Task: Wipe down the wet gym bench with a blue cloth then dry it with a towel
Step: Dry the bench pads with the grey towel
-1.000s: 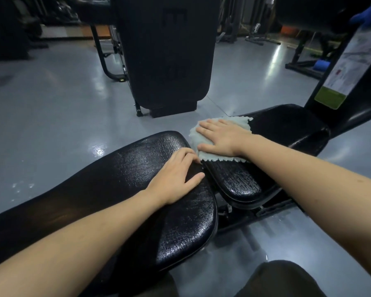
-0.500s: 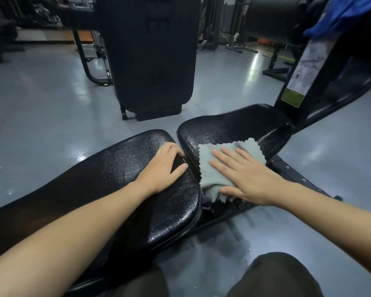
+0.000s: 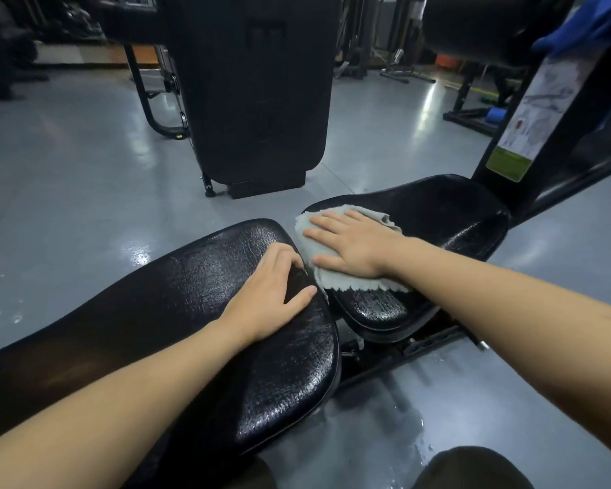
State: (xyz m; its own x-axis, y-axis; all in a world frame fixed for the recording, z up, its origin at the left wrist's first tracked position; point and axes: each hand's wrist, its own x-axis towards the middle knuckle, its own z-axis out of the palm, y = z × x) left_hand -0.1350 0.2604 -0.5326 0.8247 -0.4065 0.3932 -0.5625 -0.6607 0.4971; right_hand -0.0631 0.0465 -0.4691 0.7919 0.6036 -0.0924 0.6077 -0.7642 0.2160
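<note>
Grey towel (image 3: pixel 346 280): flat on the small seat pad (image 3: pixel 448 220)
Right hand (image 3: pixel 353 247): fingers straight, pressing it down
Left hand (image 3: pixel 272 298): relaxed, bracing the long pad (image 3: pixel 191 277)
Tip: probably overlap strokes, firm even pressure

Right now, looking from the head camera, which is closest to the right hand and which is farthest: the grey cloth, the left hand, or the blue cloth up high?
1. Grey cloth: directly under the right hand, on the seat pad.
2. Left hand: just beside it, on the long pad.
3. Blue cloth: farthest, hung up at the top right.
</note>
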